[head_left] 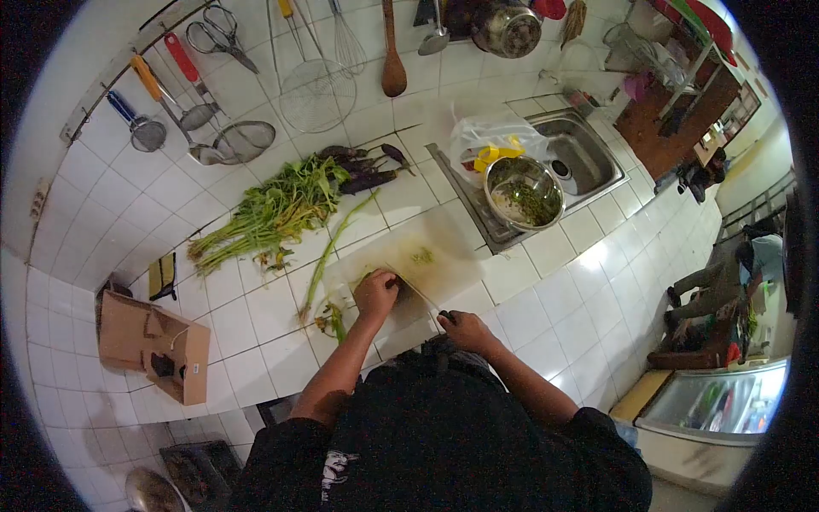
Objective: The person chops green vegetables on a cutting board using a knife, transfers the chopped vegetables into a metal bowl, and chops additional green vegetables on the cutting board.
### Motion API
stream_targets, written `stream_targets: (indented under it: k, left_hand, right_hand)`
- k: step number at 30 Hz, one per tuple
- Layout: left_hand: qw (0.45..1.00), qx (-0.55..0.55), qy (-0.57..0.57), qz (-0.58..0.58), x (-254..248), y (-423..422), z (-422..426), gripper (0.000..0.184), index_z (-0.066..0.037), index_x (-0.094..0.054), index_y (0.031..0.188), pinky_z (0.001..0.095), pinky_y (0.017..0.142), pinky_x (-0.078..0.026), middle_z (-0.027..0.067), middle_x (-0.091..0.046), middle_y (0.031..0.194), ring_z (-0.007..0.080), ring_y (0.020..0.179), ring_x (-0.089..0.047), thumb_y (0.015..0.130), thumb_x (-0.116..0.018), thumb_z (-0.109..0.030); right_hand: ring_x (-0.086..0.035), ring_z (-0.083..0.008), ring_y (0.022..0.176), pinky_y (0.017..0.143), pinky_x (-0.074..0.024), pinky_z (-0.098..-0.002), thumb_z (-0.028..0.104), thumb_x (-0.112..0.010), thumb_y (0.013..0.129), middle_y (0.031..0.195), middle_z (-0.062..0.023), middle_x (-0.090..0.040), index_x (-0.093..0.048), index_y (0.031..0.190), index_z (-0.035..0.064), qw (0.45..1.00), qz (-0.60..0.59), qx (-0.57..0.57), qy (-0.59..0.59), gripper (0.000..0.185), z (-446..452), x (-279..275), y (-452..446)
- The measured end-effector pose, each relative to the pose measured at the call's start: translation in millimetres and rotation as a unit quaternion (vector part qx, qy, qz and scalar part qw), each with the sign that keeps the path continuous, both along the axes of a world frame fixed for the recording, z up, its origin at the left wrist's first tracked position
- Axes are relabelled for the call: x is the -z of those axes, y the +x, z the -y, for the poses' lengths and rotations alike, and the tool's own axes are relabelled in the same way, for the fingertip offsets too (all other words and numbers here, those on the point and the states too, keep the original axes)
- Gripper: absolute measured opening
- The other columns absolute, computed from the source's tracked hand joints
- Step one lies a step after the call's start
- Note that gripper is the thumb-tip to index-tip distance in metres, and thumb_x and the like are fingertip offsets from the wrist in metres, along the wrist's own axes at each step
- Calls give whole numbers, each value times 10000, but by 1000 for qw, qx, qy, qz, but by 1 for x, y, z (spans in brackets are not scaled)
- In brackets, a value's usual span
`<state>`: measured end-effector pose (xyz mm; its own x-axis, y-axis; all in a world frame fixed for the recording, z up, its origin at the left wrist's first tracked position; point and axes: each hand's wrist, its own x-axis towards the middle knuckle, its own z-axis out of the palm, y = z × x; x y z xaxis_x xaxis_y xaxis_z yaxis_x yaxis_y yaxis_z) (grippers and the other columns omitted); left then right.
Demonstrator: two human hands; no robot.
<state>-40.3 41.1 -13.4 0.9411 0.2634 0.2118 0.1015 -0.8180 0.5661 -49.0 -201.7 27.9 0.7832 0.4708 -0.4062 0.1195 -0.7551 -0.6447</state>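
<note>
Over chopping board (pixel 456 256), knife (pixel 421 296), box label (pixel 195 369) unreadable

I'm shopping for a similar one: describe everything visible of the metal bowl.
The metal bowl is round, shiny, open-topped and upright. It seems to rest on the sink's drainboard, beside the basin. Small green pieces cover part of its inside. A clear plastic bag lies right behind; whether they touch is unclear.

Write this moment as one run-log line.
left hand: over cutting board, grip unclear | right hand: holding knife | steel bowl: green bits inside | leafy bunch: on counter
</note>
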Motion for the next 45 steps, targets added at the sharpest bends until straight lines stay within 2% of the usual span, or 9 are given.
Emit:
stream_targets:
  k: [4,11,17,20,22,26,28,32,45]
  left_hand:
    - [1000,-8,-14,-12,-8,-3,3,191,-124,-728,866,379,711,-512,37,-665,861,257,820,-646,680,-707,-164]
    - [999,19,27,31,2,-6,1,191,-101,-734,862,376,737,-516,55,-669,844,256,838,-643,684,-702,-160]
    - [1000,1,7,12,-7,-12,2,186,-91,-728,854,379,763,-518,69,-678,877,273,865,-636,682,-701,-159]
    - [1000,0,0,3,-2,-9,-3,184,-100,-727,858,391,757,-517,67,-675,873,276,862,-636,686,-702,-161]
    - [1000,1,-1,1,-2,-10,-2,175,-109,-724,855,400,747,-517,63,-670,866,279,854,-636,693,-702,-170]
    - [1000,-6,3,-5,-5,-9,-1,171,-127,-724,852,408,730,-516,61,-664,862,284,840,-637,692,-704,-184]
    - [998,-14,-8,-61,-10,-7,0,170,-142,-727,851,409,720,-518,60,-667,867,286,838,-642,690,-703,-189]
    - [999,-24,-27,-29,-9,-7,-3,162,-143,-726,842,407,711,-518,61,-669,871,286,835,-645,689,-703,-188]
    - [998,-32,-22,-52,-7,-6,-2,158,-133,-725,829,407,693,-520,59,-668,857,289,799,-649,692,-719,-212]
  right_hand:
    - [-608,-456,961,864,-460,-516,428,-468,956,966,-299,-641,-648,981,-38,999,4,50,-5,500,-10,-28,-1]
    - [-612,-444,995,881,-469,-483,432,-473,957,1011,-292,-646,-646,1061,-37,998,-43,38,34,510,1,4,3]
    - [-619,-442,969,861,-472,-479,424,-475,959,982,-294,-649,-642,1035,-50,998,-57,26,-6,508,-2,3,-3]
    - [-597,-489,935,851,-462,-535,466,-411,963,956,-301,-641,-635,989,-43,999,-31,18,38,557,-3,7,-3]
    - [-619,-449,940,840,-468,-490,423,-482,956,957,-296,-647,-641,991,-50,998,-49,30,16,500,-2,8,-4]
    - [-615,-452,941,844,-466,-495,415,-479,955,962,-296,-646,-640,996,-45,1000,-23,9,-6,489,-9,-7,-2]
    - [-611,-456,939,838,-465,-499,422,-476,952,952,-296,-645,-640,993,-39,999,-1,36,2,490,-15,-21,0]
    - [-611,-461,927,829,-465,-507,443,-480,945,934,-300,-643,-639,973,-38,1000,-3,8,16,508,-16,5,7]
    - [-620,-463,900,812,-473,-516,435,-491,942,893,-308,-640,-639,926,-47,998,10,49,40,504,-13,-6,-2]
